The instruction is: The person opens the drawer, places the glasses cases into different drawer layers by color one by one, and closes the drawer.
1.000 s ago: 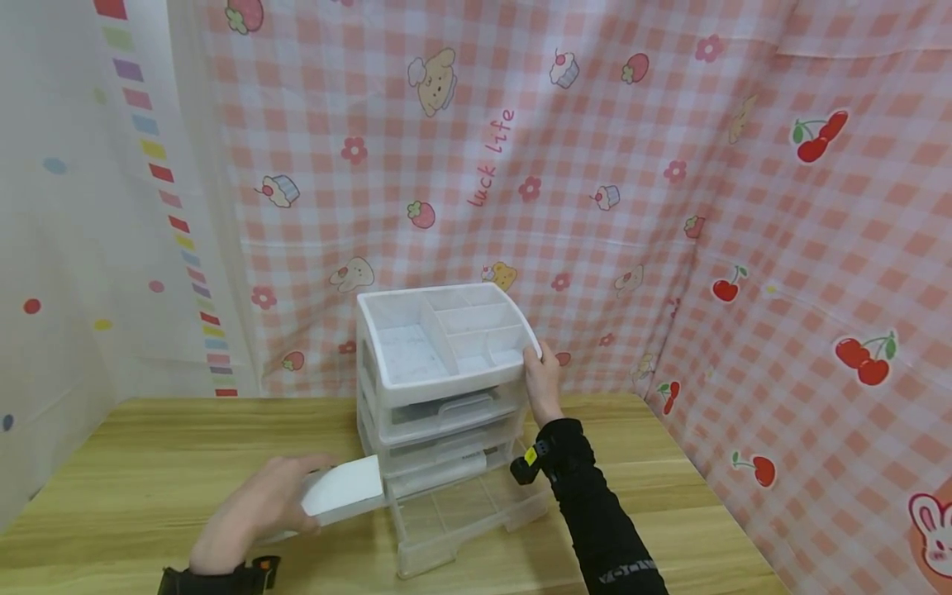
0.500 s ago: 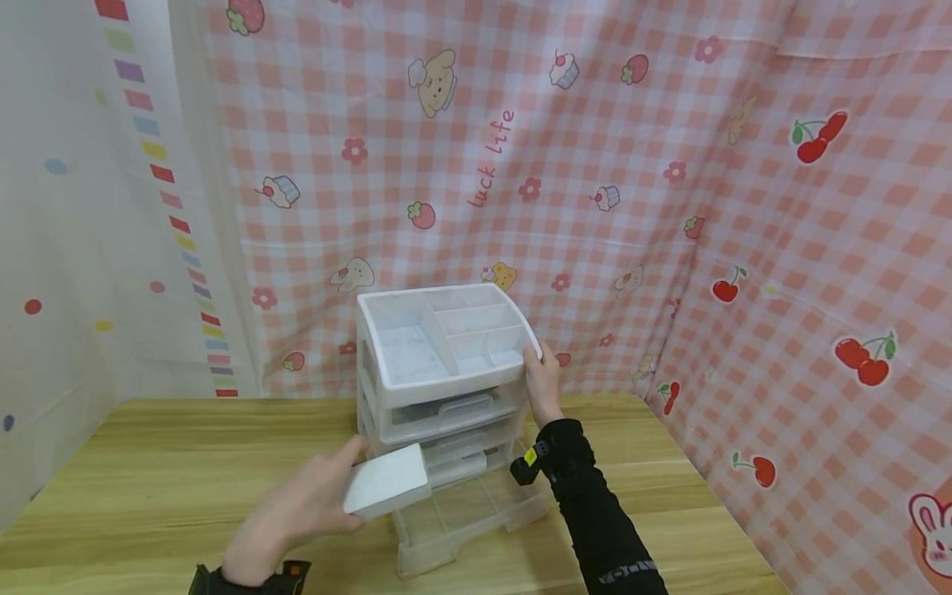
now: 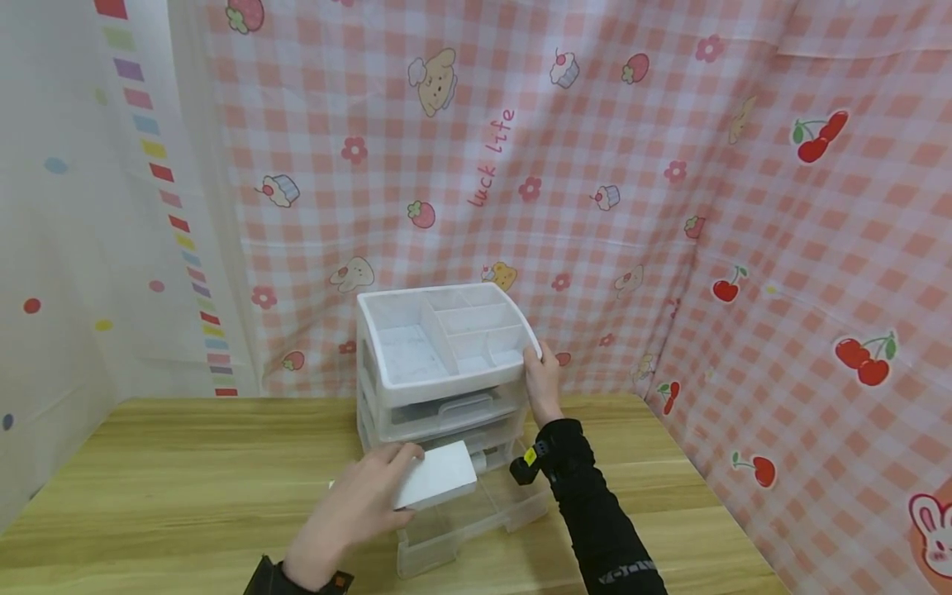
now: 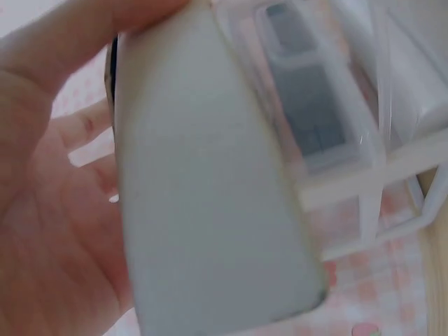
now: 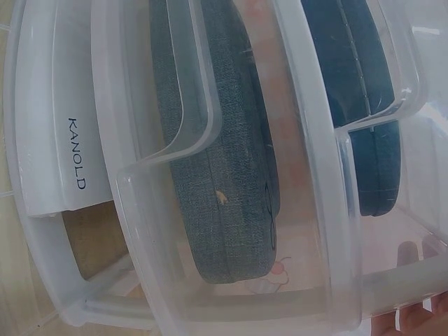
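Note:
A white flat box [image 3: 439,475] is held in my left hand [image 3: 360,506], thumb and fingers along its near end, above the pulled-out bottom drawer [image 3: 427,555]. Its broad pale face [image 4: 203,189] fills the middle of the left wrist view. My right hand [image 3: 545,382] grips the top right rim of the white plastic drawer unit [image 3: 439,384]. Another white box [image 5: 63,105], lettered KANOLD, lies at the bottom drawer level in the right wrist view. Above it, two clear drawers hold a grey-blue fabric case [image 5: 224,182] and a dark blue case [image 5: 353,63].
The unit's divided top tray [image 3: 405,351] has several compartments. Everything stands on a wood-grain table [image 3: 201,463]. Behind hangs a pink checked curtain [image 3: 461,165], which also covers the right side; a white dotted sheet [image 3: 67,248] is at the left.
My left hand has carried the white box rightward, from the left of the unit to over the open bottom drawer. The right hand and drawer unit stay in place.

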The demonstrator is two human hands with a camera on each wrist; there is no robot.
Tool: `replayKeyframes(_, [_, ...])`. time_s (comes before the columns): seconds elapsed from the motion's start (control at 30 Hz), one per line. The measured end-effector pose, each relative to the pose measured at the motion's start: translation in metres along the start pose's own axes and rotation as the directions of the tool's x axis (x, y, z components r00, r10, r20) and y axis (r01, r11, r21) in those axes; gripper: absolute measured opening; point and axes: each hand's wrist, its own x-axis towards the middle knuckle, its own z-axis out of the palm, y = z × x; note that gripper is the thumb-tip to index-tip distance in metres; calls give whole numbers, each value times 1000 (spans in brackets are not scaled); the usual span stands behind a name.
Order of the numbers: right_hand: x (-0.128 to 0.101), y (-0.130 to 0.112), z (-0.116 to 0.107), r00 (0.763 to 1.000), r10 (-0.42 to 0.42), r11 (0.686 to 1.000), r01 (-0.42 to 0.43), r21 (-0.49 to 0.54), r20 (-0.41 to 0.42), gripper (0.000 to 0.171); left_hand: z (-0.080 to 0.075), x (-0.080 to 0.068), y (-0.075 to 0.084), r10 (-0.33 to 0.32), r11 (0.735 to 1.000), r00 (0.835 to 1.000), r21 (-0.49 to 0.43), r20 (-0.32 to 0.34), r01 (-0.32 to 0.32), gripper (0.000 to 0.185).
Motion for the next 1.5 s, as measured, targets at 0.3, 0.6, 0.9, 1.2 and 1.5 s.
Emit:
replayKeyframes(0.3, [-12, -20, -5, 999, 24, 1000, -25, 15, 34, 33, 31, 7, 17, 16, 991, 994, 132, -106, -2, 61])
replayKeyframes(0.6, [-5, -11, -3, 1000, 12, 1000, -12, 18, 14, 30, 63, 14, 28, 94, 959, 969, 280, -228, -27, 66])
replayKeyframes(0.9, [1, 2, 0, 1000, -22, 1000, 22, 1, -4, 31, 74, 15, 29, 57, 957, 981, 289, -186, -1, 65])
replayKeyframes(1.2, [1, -7, -4, 999, 32, 999, -33, 13, 31, 30, 89, 20, 29, 60, 961, 986, 277, -153, -15, 62])
replayKeyframes(1.5, [5, -1, -2, 1000, 30, 999, -30, 11, 4, 31, 100, 25, 31, 48, 965, 991, 263, -128, -13, 59])
